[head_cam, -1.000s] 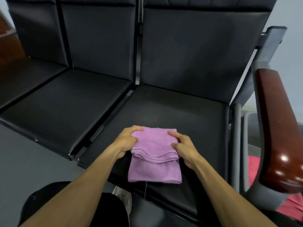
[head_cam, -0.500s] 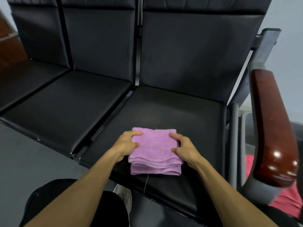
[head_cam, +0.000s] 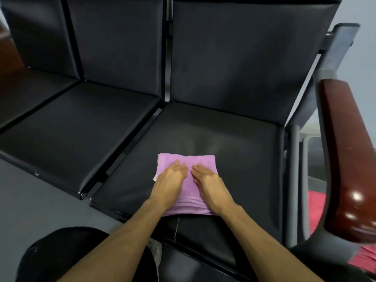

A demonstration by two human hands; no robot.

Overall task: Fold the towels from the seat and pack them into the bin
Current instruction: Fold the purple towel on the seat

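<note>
A folded purple towel (head_cam: 203,162) lies on the right-hand black seat (head_cam: 234,143), near its front edge, with a loose thread hanging from its near side. My left hand (head_cam: 169,183) presses flat on the left half of the towel, fingers straight. Beside it, my right hand (head_cam: 210,184) presses flat on the right half. Both palms cover most of the towel's middle. No bin shows in this view.
Two more black seats (head_cam: 77,127) run off to the left. A dark red wooden armrest (head_cam: 345,155) on a grey frame stands at the right. Red fabric (head_cam: 316,208) shows low behind the armrest. Grey floor lies at the lower left.
Both hands have let go of the towel's side edges and moved onto its top, now lying flat. The towel's top half has been folded down, making a thicker, squarer stack.
</note>
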